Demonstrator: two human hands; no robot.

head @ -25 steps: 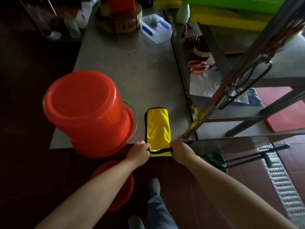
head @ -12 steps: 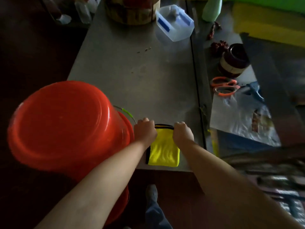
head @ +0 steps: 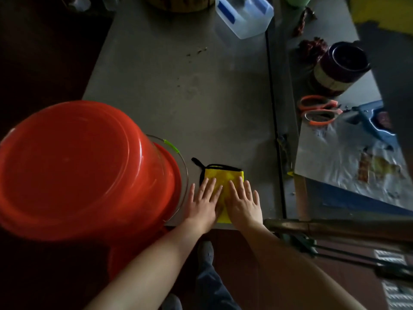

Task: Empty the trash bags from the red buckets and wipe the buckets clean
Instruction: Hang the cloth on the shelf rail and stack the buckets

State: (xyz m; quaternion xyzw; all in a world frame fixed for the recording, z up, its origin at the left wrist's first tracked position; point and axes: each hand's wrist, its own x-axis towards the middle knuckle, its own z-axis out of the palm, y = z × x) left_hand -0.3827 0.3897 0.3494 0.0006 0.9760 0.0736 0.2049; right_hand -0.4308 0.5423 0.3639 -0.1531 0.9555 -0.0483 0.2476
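A red bucket [head: 78, 166] stands upside down on the near left corner of the grey metal table [head: 190, 86], its wire handle with a green grip beside it. Just right of it lies a folded yellow cloth [head: 223, 175] with black trim and a black loop. My left hand [head: 204, 203] and my right hand [head: 243, 203] lie flat on the cloth, side by side, fingers spread, pressing it onto the table. Part of a second red bucket [head: 138, 249] shows below the table edge, mostly hidden by my left arm.
A clear plastic box [head: 244, 15] sits at the table's far end. On the right-hand table are a dark jar [head: 339, 68], orange scissors [head: 319, 110] and a plastic sheet [head: 348, 166]. A metal bar [head: 335, 229] crosses at lower right.
The cloth was folded over from its near end into a shorter shape. Both hands let go of its edge and now rest flat on top. The view moved closer to the table.
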